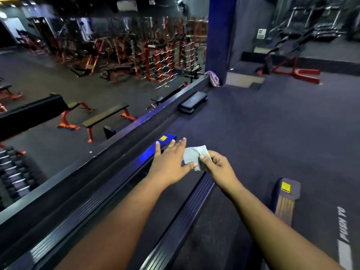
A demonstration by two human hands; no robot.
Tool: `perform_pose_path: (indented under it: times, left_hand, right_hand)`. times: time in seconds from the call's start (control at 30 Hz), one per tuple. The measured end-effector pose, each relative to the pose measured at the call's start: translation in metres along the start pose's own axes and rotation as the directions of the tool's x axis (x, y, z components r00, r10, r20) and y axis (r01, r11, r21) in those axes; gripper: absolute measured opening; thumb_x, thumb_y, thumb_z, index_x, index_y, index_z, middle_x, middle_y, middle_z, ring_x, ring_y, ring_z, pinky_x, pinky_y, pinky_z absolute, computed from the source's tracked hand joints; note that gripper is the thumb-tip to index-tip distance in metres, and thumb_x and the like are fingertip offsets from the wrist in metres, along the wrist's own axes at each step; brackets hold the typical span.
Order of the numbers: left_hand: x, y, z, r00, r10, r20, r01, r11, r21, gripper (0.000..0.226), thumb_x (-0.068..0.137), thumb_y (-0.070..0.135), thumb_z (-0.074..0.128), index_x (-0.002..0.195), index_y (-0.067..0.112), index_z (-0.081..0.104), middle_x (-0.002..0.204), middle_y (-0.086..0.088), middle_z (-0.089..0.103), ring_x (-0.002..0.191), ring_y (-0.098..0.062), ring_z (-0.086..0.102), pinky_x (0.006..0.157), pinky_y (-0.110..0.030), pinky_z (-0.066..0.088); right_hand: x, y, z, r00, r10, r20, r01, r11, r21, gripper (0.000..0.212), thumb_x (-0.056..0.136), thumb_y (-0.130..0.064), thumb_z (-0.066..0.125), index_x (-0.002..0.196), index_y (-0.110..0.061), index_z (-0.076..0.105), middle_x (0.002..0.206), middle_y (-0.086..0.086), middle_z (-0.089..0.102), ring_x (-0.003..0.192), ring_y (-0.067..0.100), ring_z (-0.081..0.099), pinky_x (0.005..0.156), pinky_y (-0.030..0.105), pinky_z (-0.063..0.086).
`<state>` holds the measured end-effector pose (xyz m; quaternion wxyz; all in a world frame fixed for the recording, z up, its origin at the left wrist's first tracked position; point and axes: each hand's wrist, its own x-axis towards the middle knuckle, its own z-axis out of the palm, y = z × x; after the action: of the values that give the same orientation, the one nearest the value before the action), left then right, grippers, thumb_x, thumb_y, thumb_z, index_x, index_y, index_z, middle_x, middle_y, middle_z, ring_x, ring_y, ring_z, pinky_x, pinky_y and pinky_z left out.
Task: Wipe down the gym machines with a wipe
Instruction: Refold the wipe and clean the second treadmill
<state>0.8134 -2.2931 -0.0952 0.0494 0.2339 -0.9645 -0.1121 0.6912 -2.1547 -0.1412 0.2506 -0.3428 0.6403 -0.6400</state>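
A pale folded wipe (192,155) is held in the air between both hands, above the rear end of a treadmill. My right hand (219,165) pinches its right edge between thumb and fingers. My left hand (171,162) lies flat with its fingers spread, the thumb touching the wipe's lower left corner. Below them run the treadmill's ribbed side rails (120,182) and its dark belt (153,215). A blue end cap with a yellow label (165,138) sits just past my left fingertips.
A second treadmill (287,193) with a yellow label lies to the right. A low ledge (124,133) borders a wall mirror on the left, reflecting benches and red racks. A step platform (192,102) and a cloth (213,77) lie ahead by a blue pillar (220,36).
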Motion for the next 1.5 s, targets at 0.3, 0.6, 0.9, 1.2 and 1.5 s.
perform_pose_path:
  times: [0.3,0.6,0.9,1.2,1.5]
  left_hand:
    - [0.140,0.044,0.037,0.996,-0.089,-0.030,0.049,0.766,-0.641,0.015,0.096,0.029,0.067,0.083,0.022,0.063,0.076,0.006,0.065,0.070,-0.019,0.062,0.071,-0.039,0.052]
    - [0.279,0.095,0.097,0.961,-0.275,0.031,0.146,0.410,-0.900,0.010,0.098,0.023,0.067,0.101,0.013,0.067,0.089,-0.003,0.071,0.074,-0.014,0.065,0.060,-0.028,0.051]
    - [0.360,0.072,0.132,0.919,-0.336,0.206,0.267,0.146,-0.953,0.020,0.095,0.021,0.073,0.107,0.006,0.069,0.091,-0.007,0.076,0.074,-0.017,0.068,0.062,-0.029,0.057]
    - [0.448,-0.021,0.151,0.827,-0.530,0.190,0.159,-0.104,-0.982,0.017,0.099,0.016,0.066,0.110,0.004,0.067,0.094,-0.010,0.073,0.088,-0.026,0.064,0.077,-0.039,0.056]
    - [0.468,-0.095,0.102,0.767,-0.641,0.015,0.072,0.063,-0.995,0.012,0.095,0.011,0.071,0.103,0.002,0.070,0.089,-0.003,0.076,0.080,-0.012,0.069,0.066,-0.025,0.055]
  right_hand:
    - [0.082,0.017,-0.102,0.995,0.031,-0.093,-0.030,0.999,0.010,0.019,0.097,-0.028,0.068,0.096,-0.009,0.073,0.089,0.013,0.076,0.080,0.028,0.072,0.072,0.040,0.056]
    - [0.203,0.056,-0.207,0.993,0.121,0.007,-0.121,0.991,-0.057,0.015,0.098,-0.021,0.067,0.100,-0.006,0.070,0.087,0.011,0.075,0.076,0.020,0.070,0.074,0.041,0.058]
    - [0.331,0.080,-0.218,0.984,0.178,-0.012,-0.178,0.984,-0.013,0.009,0.098,-0.015,0.065,0.100,-0.008,0.070,0.090,0.017,0.075,0.079,0.023,0.068,0.071,0.047,0.059]
    - [0.451,0.109,-0.169,0.937,0.286,0.202,-0.259,0.954,-0.151,0.009,0.099,-0.005,0.059,0.101,-0.012,0.064,0.083,0.009,0.073,0.078,0.024,0.062,0.060,0.026,0.050]
    - [0.535,0.100,-0.096,0.885,0.259,0.386,-0.196,0.961,-0.195,0.011,0.095,-0.022,0.070,0.103,-0.014,0.071,0.096,0.007,0.077,0.091,0.030,0.073,0.080,0.049,0.059]
